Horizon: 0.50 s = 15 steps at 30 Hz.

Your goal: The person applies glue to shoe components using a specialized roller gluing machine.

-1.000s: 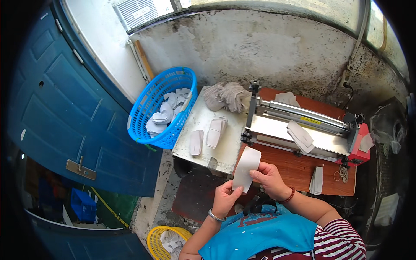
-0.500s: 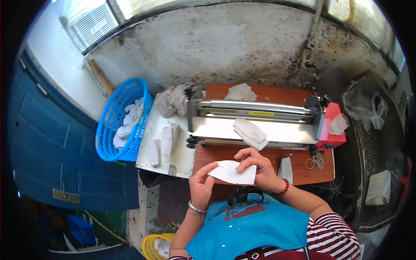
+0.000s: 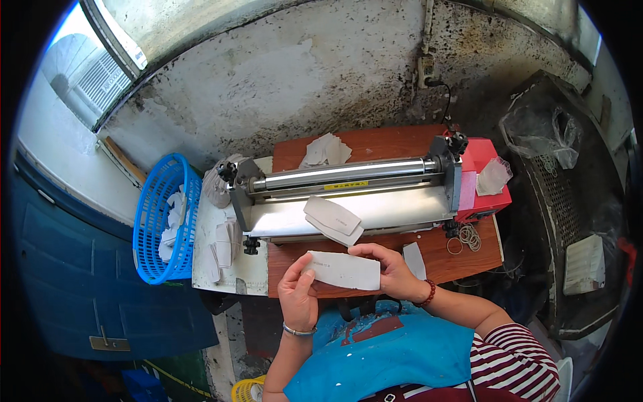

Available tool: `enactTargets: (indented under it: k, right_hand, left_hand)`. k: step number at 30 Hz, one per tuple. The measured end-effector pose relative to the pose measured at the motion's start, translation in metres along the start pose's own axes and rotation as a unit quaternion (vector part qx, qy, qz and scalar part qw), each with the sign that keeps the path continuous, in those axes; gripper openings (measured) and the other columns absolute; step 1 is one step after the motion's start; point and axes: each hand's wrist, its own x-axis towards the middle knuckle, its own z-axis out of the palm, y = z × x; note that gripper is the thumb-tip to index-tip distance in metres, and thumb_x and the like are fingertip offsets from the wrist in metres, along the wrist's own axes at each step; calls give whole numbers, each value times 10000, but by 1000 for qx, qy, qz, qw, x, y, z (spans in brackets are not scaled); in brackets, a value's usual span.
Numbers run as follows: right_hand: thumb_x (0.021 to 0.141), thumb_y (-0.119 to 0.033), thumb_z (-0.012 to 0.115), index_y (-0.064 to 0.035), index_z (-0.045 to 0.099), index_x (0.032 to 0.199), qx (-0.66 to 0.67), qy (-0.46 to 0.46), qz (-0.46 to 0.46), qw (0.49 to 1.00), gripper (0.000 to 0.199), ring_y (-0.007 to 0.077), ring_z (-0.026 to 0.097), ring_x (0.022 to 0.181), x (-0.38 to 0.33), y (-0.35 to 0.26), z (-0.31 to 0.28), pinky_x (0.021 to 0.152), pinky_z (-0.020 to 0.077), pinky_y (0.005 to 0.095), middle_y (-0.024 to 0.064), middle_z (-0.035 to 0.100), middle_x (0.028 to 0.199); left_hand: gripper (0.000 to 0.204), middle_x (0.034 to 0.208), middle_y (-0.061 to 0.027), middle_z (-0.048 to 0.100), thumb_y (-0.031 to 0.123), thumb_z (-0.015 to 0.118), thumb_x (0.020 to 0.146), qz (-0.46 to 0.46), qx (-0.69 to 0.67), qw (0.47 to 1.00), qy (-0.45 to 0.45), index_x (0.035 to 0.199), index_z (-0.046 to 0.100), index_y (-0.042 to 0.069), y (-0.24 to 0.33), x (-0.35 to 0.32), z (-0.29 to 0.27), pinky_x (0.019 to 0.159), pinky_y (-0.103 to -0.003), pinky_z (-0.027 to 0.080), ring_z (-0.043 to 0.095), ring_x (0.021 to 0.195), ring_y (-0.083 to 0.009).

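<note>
My left hand pinches the left end of a flat off-white cut piece, thumb on top. At its right end my right hand grips the same piece, thumb out of sight. The piece has one narrower end and faint print; whether it is one layer or a stack I cannot tell. Just beyond it, similar off-white pieces lie overlapped on the sloping metal tray of a roller machine, their near corner close to my right fingers.
On the left stands a blue plastic basket with off-white pieces. More pieces lie on the white surface beside it, and others behind the roller. Rubber bands lie near the machine's red housing. A yellow basket sits below left.
The view has shifted, so the machine appears further left. The held piece is turned, its narrower end now at my left hand and its print more visible. My right thumb has left its top.
</note>
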Motion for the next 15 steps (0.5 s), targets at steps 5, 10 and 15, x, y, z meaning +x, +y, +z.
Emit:
enactTargets:
  k: [5, 10, 15]
  right_hand:
    - [907, -6, 491, -19, 512, 1257, 71, 48, 50, 995, 351, 119, 552, 1062, -2, 13, -11, 912, 457, 261, 76, 589, 1156]
    - [909, 17, 426, -25, 512, 1268, 169, 97, 118, 974, 372, 148, 595, 967, 3, 13, -14, 818, 514, 282, 86, 609, 1100]
    - [908, -18, 432, -11, 511, 1263, 219, 141, 139, 955, 364, 161, 631, 789, 6, 5, -9, 705, 549, 297, 98, 622, 1055]
  left_hand:
    - [387, 1120, -125, 615, -40, 475, 878, -16, 9, 1000, -8, 1262, 497, 9, 9, 9, 21, 711, -300, 572, 640, 922, -194]
    - [449, 1121, -131, 611, -40, 462, 884, -21, 28, 998, -45, 1328, 417, 4, 12, 27, 16, 677, -293, 577, 643, 883, -181]
    - [440, 1112, -130, 608, -28, 454, 894, -72, 25, 996, -49, 1331, 402, -19, 19, 46, 10, 678, -294, 578, 641, 856, -166]
